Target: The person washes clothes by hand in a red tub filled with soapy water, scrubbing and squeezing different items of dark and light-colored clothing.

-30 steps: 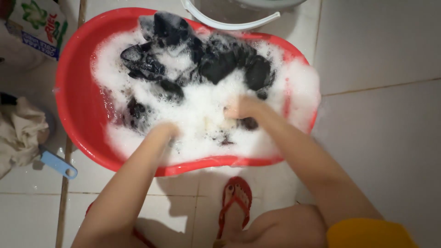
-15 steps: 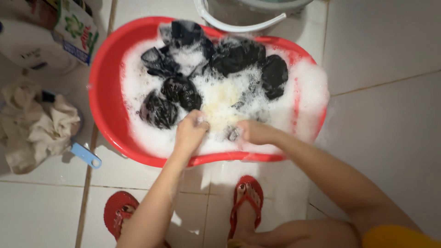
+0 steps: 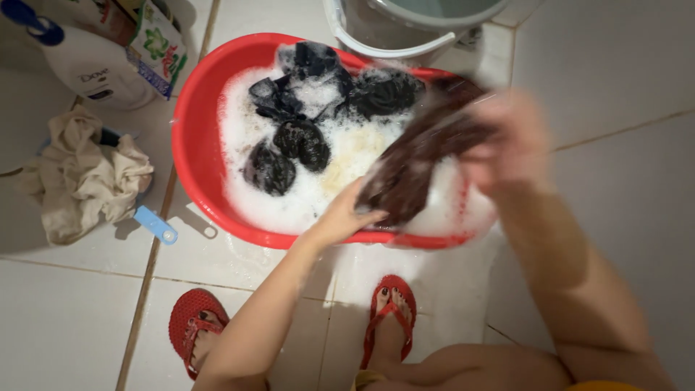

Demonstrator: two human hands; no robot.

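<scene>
A wet, dark brownish garment (image 3: 423, 163) is held up over the near right part of a red plastic basin (image 3: 195, 163), just above the suds. Its long axis runs on a slant, from low and near at the left hand (image 3: 344, 217) to higher and farther at the right hand (image 3: 507, 145). The lower end of the cloth is gripped by the left hand, whose fingers are closed around it close to the basin's near rim. The upper end is taken by the right hand, which is blurred; its fingers appear clenched on the cloth, though the exact grip cannot be made out. Each hand is thus at one end of the garment, with the stretch of cloth between them.

The basin is filled with white foam (image 3: 289, 203), and several black garments (image 3: 304, 141) are seen bunched in its far and left parts, partly sunk in the suds. A white bucket (image 3: 384, 36) is set just beyond the basin's far rim. On the tiled floor (image 3: 65, 318) to the left, a crumpled beige cloth (image 3: 83, 177) lies over something with a light blue handle (image 3: 156, 224), and a white pump bottle (image 3: 94, 61) and a detergent packet (image 3: 156, 43) are stood near the basin. Two red sandals (image 3: 192, 326) are worn on the feet at the near edge.
</scene>
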